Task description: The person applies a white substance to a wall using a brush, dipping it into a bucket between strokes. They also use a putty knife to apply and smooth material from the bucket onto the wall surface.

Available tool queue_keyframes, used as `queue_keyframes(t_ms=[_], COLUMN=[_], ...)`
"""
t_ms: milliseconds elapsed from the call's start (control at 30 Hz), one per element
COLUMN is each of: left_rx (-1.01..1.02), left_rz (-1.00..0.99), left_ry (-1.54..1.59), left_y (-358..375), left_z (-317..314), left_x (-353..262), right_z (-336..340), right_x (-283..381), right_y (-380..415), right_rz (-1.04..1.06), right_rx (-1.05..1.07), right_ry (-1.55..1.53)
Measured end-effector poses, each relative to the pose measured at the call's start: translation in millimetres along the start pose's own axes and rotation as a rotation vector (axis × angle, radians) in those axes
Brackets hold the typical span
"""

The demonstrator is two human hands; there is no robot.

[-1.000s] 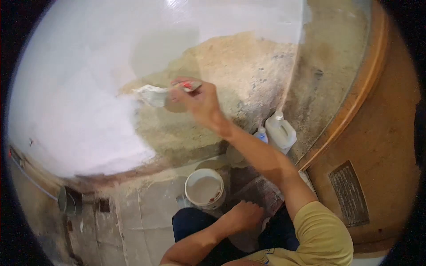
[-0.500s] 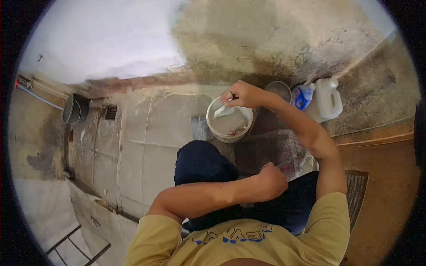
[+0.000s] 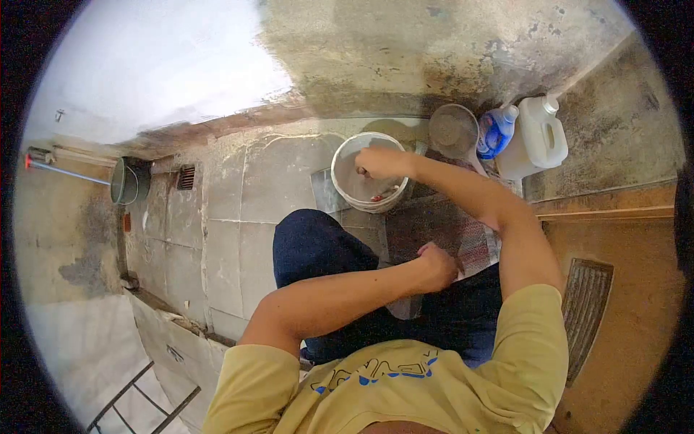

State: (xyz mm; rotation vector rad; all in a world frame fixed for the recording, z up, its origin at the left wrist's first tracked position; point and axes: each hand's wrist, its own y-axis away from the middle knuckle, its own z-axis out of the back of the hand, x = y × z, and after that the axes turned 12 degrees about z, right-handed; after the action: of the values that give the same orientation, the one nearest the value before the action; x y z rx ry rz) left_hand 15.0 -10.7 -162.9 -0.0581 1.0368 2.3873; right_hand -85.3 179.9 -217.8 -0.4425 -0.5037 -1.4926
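My right hand (image 3: 384, 165) is inside the mouth of a white bucket (image 3: 366, 206), its fingers closed. The white-bristled paintbrush it held half a second earlier is mostly hidden now; only a small dark bit shows at the fingertips. Greyish-white liquid and a small red-and-white item (image 3: 383, 195) show inside the bucket, below the hand. My left hand (image 3: 437, 267) is curled closed above my right leg, near a dark reddish mat (image 3: 419, 228) on the floor. Nothing shows in its fingers.
Right of the white bucket stand a round grey-rimmed container (image 3: 453, 130), a blue-labelled bottle (image 3: 497, 132) and a white jug (image 3: 533, 145). A dark bucket (image 3: 130, 181) is far left, near a floor drain (image 3: 186, 177). The wall (image 3: 347, 65) is partly white.
My right hand has lowered into the bucket, taking the paintbrush down out of sight. My left hand has shifted slightly forward. The view has tilted a little.
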Motion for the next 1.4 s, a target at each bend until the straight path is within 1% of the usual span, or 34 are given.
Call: queue_keyframes(t_ms=[33,67,100,167,200,267,300,333,367,400,467,567,600,633,667,700,767,800,867,900,933,967,1000,1067,1133,1167,1233,1267,1333,1367,1400], left_rx=[-0.074,-0.073,-0.071,-0.076,-0.041,-0.007,0.017,0.04,0.037,0.032,0.03,-0.021,-0.007,0.006,0.003,-0.03,-0.069,-0.059,-0.056,-0.069,-0.082,-0.09,-0.074,-0.063,-0.096,-0.113,-0.159,-0.177,-0.131,-0.141,-0.194], left_rz=[-0.017,-0.021,-0.018,-0.017,0.007,0.025,-0.01,-0.045,-0.051,-0.062,-0.064,-0.039,-0.045,-0.05,-0.038,-0.059,-0.068,-0.052,-0.026,-0.059,-0.092,-0.081,-0.047,-0.001,-0.04,-0.032,-0.089,-0.091,-0.064,-0.072,-0.112], left_ry=[0.042,0.041,0.011,-0.033,-0.037,-0.049,-0.067,-0.083,-0.087,-0.078,-0.069,-0.128,-0.106,-0.083,-0.081,-0.11,-0.139,-0.14,-0.144,-0.136,-0.128,-0.129,-0.133,-0.137,-0.109,-0.129,-0.172,-0.213,-0.193,-0.222,-0.16], left_y=[-1,-6,-16,-26,-26,-26,-16,-14,-16,-19,-24,-32,-36,-37,-37,-40,-41,-40,-35,-26,-22,-26,-37,-36,-25,-27,-41,-34,-10,-11,-11], left_z=[-2,-7,-16,-18,-14,-8,3,9,11,8,3,0,0,-1,-3,-9,-10,-9,-4,2,3,3,0,-2,8,3,-11,2,22,21,17], left_x=[3,3,5,5,3,1,-1,-3,-5,-5,-6,-13,-16,-16,-15,-13,-10,-10,-6,-6,-5,-8,-14,-20,-23,-26,-24,-21,-26,-24,-21], right_z=[3,6,8,19,19,17,11,4,-3,-5,-8,-9,-9,-8,-8,-7,-10,-17,-32,-30,-27,-23,-24,-28,-21,-15,-2,4,19,25,31], right_x=[-4,-7,-4,3,1,-2,-5,-5,-6,-1,10,10,9,8,6,3,-5,-10,-20,-15,-9,-3,-5,-11,-10,-9,-3,0,0,1,5], right_y=[-2,-1,2,11,13,16,16,14,13,13,9,0,-3,-5,-6,-6,-1,-2,-5,-1,4,7,5,0,0,1,3,5,9,8,7], right_rz=[0.046,0.092,0.088,0.225,0.22,0.198,0.19,0.165,0.141,0.138,0.028,-0.011,-0.002,0.008,0.02,0.033,0.101,0.112,0.056,0.065,0.068,0.071,0.082,0.122,0.126,0.122,0.142,0.155,0.15,0.171,0.196], right_rx=[-0.02,-0.037,-0.037,-0.179,-0.184,-0.082,-0.085,-0.03,0.024,0.022,0.085,0.122,0.123,0.078,0.032,0.035,-0.034,-0.032,-0.047,-0.044,-0.083,-0.121,-0.118,-0.102,-0.085,-0.067,-0.082,-0.09,-0.115,-0.117,-0.117], right_ry=[0.013,0.028,0.03,-0.106,-0.1,-0.069,-0.065,-0.027,0.01,0.012,-0.105,-0.118,-0.114,-0.052,0.011,0.018,-0.097,-0.09,-0.056,-0.048,-0.103,-0.157,-0.147,-0.024,-0.041,-0.069,-0.057,-0.08,-0.078,-0.057,-0.041])
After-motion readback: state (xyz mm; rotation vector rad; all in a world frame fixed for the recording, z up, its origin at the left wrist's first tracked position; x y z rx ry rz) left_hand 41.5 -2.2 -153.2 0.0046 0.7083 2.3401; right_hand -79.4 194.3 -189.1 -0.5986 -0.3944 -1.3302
